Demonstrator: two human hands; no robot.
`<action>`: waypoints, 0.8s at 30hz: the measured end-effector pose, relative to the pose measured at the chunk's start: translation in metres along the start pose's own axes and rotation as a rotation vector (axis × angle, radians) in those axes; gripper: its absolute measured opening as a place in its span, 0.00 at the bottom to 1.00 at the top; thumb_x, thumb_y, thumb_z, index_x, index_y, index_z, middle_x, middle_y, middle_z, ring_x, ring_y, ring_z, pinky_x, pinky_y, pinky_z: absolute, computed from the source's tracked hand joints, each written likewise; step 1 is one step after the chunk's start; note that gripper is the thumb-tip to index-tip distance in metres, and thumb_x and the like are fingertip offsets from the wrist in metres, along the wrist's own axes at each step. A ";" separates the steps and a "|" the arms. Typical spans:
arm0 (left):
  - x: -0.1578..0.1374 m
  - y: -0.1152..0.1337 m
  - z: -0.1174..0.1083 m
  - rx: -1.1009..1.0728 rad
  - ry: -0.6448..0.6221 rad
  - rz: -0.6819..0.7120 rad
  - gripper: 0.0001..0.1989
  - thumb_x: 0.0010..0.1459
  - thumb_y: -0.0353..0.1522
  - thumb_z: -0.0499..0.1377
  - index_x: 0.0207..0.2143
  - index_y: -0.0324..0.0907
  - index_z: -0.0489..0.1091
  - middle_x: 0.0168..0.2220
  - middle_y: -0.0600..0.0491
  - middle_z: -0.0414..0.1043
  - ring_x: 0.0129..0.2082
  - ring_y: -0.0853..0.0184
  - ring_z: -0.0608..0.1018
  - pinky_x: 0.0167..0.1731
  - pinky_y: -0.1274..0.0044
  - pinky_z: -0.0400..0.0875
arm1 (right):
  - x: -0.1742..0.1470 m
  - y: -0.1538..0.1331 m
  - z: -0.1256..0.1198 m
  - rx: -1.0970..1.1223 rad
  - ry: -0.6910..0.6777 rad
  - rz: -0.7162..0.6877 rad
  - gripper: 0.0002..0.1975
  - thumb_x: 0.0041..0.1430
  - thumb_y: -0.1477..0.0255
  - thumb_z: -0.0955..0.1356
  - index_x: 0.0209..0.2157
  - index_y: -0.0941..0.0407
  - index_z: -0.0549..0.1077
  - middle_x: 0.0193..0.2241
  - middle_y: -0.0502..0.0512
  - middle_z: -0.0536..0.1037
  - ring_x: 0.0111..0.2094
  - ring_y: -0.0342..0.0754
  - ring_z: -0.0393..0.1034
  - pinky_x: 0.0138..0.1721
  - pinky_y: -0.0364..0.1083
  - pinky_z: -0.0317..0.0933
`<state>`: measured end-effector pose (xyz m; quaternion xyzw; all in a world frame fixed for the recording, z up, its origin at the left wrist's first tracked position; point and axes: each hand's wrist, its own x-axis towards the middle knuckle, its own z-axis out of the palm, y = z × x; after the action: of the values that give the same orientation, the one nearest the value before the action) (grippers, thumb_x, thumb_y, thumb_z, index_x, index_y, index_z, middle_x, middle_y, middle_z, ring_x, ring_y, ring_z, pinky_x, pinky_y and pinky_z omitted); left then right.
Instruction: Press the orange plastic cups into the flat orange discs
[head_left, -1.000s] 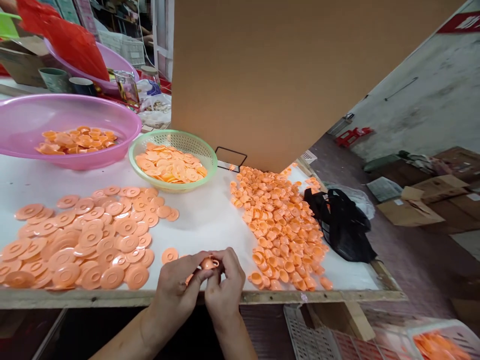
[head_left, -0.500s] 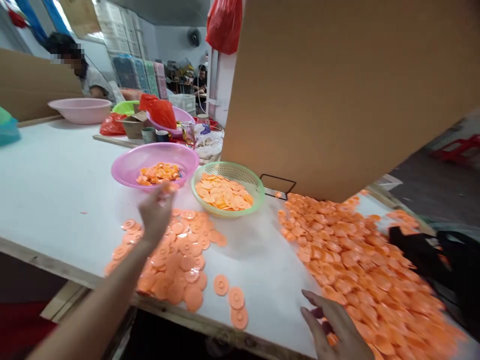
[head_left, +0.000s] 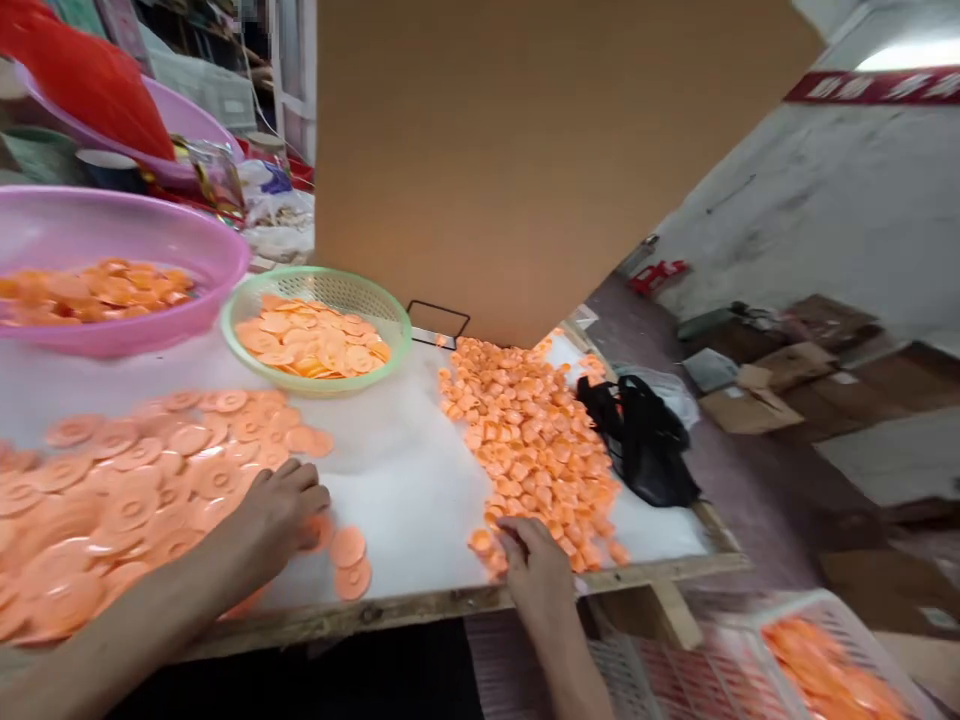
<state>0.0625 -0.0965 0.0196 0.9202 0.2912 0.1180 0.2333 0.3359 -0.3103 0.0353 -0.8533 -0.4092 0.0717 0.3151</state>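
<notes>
My left hand (head_left: 281,510) is at the right edge of a spread of flat round orange plastic discs (head_left: 131,500). Its fingers are curled down on one orange disc (head_left: 319,530), partly hidden under them. Two overlapping discs (head_left: 351,565) lie just to its right. My right hand (head_left: 536,560) reaches the near-left edge of a heap of small orange cup-shaped plastic pieces (head_left: 532,430). Thumb and fingers are bent together there; what is between them is hidden. A few loose cup-shaped pieces (head_left: 484,545) lie by the fingertips.
A green basket (head_left: 232,345) of orange discs and a pink basin (head_left: 217,290) of orange pieces stand behind. A large cardboard sheet (head_left: 480,170) rises at the back. A black bag (head_left: 645,450) lies right of the heap. Below the table's wooden edge (head_left: 420,608) stands a crate (head_left: 817,605) with orange pieces.
My view has swung right and closer. The left hand has come down from beside the pink basin to the discs. My right hand's fingers, spread before, are now bent at the heap.
</notes>
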 end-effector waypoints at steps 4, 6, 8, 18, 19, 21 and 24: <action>0.002 0.003 0.012 -0.140 0.012 -0.188 0.03 0.49 0.30 0.59 0.24 0.43 0.67 0.29 0.52 0.72 0.33 0.61 0.72 0.33 0.73 0.63 | -0.003 0.000 -0.001 -0.011 -0.110 0.017 0.10 0.55 0.71 0.66 0.37 0.54 0.78 0.33 0.56 0.77 0.35 0.52 0.72 0.39 0.49 0.66; 0.003 0.009 0.005 -0.399 0.026 -0.331 0.07 0.52 0.36 0.59 0.25 0.44 0.65 0.26 0.54 0.71 0.30 0.63 0.74 0.31 0.74 0.66 | -0.006 0.000 0.005 -0.023 -0.130 0.017 0.11 0.55 0.70 0.67 0.39 0.54 0.78 0.33 0.55 0.76 0.34 0.51 0.72 0.39 0.49 0.65; 0.003 0.024 0.000 -0.762 -0.003 -0.461 0.13 0.53 0.42 0.60 0.28 0.44 0.64 0.24 0.55 0.72 0.30 0.63 0.77 0.31 0.74 0.70 | -0.008 -0.002 0.012 -0.052 -0.119 0.010 0.11 0.57 0.69 0.66 0.40 0.54 0.78 0.34 0.56 0.76 0.34 0.52 0.72 0.39 0.50 0.64; -0.001 0.085 0.025 -1.599 -0.050 -0.784 0.23 0.48 0.40 0.68 0.45 0.38 0.72 0.42 0.44 0.78 0.42 0.58 0.80 0.46 0.70 0.75 | 0.001 -0.029 0.016 -0.010 -0.198 -0.046 0.10 0.45 0.82 0.62 0.24 0.54 0.71 0.26 0.51 0.73 0.29 0.48 0.68 0.32 0.44 0.59; -0.002 0.086 0.026 -1.621 -0.046 -0.789 0.23 0.49 0.40 0.67 0.46 0.38 0.72 0.44 0.43 0.77 0.44 0.58 0.80 0.47 0.70 0.74 | 0.001 -0.035 0.018 0.063 -0.174 -0.028 0.09 0.46 0.81 0.62 0.23 0.54 0.70 0.24 0.50 0.73 0.28 0.47 0.68 0.31 0.44 0.59; -0.005 0.089 0.026 -1.641 -0.055 -0.789 0.22 0.52 0.41 0.66 0.46 0.38 0.72 0.47 0.43 0.76 0.46 0.57 0.79 0.50 0.69 0.73 | -0.002 -0.051 0.025 0.260 -0.146 0.003 0.08 0.50 0.78 0.63 0.25 0.54 0.71 0.24 0.50 0.74 0.27 0.46 0.68 0.30 0.43 0.60; -0.008 0.098 0.024 -1.642 -0.078 -0.706 0.22 0.55 0.43 0.62 0.47 0.38 0.72 0.47 0.43 0.76 0.48 0.57 0.77 0.51 0.69 0.71 | -0.011 -0.077 0.039 0.452 -0.199 -0.014 0.07 0.52 0.76 0.64 0.27 0.54 0.74 0.25 0.50 0.76 0.27 0.45 0.69 0.29 0.42 0.61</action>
<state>0.1110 -0.1805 0.0471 0.3231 0.3732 0.1793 0.8510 0.2633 -0.2642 0.0486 -0.7471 -0.4178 0.2429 0.4564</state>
